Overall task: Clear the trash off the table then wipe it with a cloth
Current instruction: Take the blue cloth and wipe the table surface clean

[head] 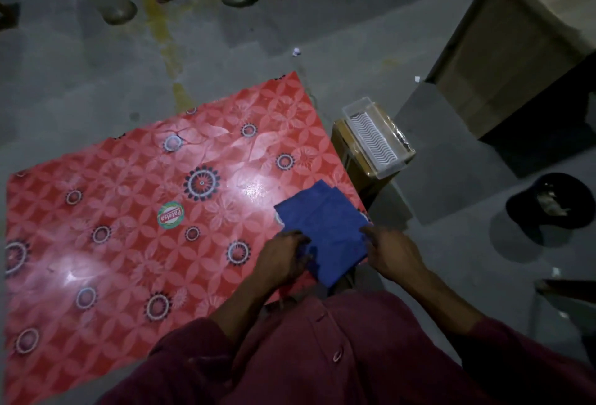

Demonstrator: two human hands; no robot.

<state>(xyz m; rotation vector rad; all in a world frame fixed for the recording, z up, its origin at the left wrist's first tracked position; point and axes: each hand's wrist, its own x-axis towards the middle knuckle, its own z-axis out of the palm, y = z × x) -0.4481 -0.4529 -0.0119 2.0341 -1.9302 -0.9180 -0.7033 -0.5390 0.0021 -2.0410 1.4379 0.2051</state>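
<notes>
Wiping step in hand, judging by a table (pixel 129 211) with no trash showing on it. Cloth (pixel 325 230), blue and folded, at the table's near right corner, its near end hanging just past the near edge. Left hand (pixel 283 259) on the cloth's left edge, fingers curled and apparently pinching the fabric, though dim light makes that grip hard to confirm. Right hand (pixel 392 256) at the cloth's right edge, fingers bent down onto it; pressing or pinching, cannot tell.

To do it well: flatten the cloth fully on the table first, one palm spread on top. Then long overlapping strokes from the far edge toward the near edge, working across to the left edge, with firm even pressure. Best to keep the folds together so no loose flap drags.

Cloth roughly rectangular, long axis running from the near edge toward the far right, tilted somewhat to the table's sides; far corner pointing toward the tray (pixel 377 137) on the box beside the right edge.
</notes>
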